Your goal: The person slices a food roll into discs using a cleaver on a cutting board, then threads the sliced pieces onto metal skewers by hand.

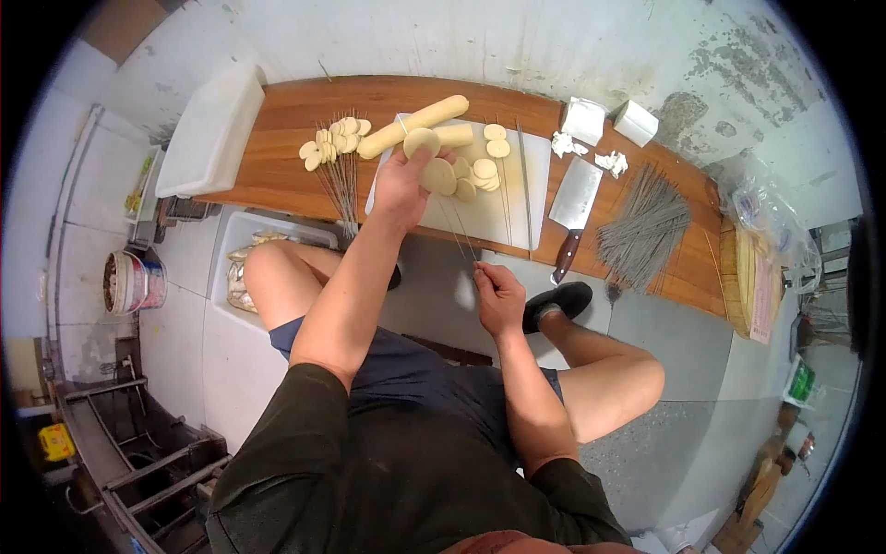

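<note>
My left hand (402, 191) is closed around round pale-yellow slices (438, 176) above the near edge of the white cutting board (540, 175). Closed in a pinch, my right hand (499, 297) grips the lower ends of thin metal skewers (459, 231), which run up toward those slices. Whether the skewers pierce them is hard to see. Behind my left hand lie two pale-yellow logs (414, 127), one partly on the board. More cut slices (485, 170) rest on the board, some overlapping, with skewers beside them.
Skewers loaded with slices (334, 141) lie at the table's left. A cleaver (574, 198) and a heap of bare skewers (643, 229) lie right of the board. White paper packs (583, 121) stand behind. A white bin (210, 129) is at the left end, a tub (242, 268) below.
</note>
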{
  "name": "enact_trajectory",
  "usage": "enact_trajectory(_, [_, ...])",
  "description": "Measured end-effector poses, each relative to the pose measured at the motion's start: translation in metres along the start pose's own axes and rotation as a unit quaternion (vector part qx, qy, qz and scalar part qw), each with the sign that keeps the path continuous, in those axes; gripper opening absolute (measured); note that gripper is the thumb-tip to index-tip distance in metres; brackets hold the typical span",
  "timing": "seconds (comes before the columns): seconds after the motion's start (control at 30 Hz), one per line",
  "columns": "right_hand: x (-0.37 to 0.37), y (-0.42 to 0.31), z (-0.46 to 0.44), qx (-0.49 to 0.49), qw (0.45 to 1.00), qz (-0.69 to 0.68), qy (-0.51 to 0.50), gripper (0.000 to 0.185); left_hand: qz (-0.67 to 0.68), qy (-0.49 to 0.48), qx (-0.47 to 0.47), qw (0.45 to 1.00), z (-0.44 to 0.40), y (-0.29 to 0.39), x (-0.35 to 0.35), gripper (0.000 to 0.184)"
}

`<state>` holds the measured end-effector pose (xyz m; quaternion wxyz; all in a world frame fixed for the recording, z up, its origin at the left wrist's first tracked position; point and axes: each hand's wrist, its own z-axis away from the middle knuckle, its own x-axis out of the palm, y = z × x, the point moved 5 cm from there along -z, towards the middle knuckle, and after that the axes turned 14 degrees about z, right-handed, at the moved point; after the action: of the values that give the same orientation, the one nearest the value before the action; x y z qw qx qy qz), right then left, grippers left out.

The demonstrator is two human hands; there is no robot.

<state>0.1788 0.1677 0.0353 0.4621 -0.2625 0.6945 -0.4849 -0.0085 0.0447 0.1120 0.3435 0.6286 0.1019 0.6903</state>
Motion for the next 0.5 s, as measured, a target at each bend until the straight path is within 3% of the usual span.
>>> enact_trajectory(0.5, [-0.001,-0.004,-0.003,-0.034,0.999,0.016,0.023,0.011,-0.024,0.0,-0.03,0.999,-0.001,-0.011,-0.008,0.026])
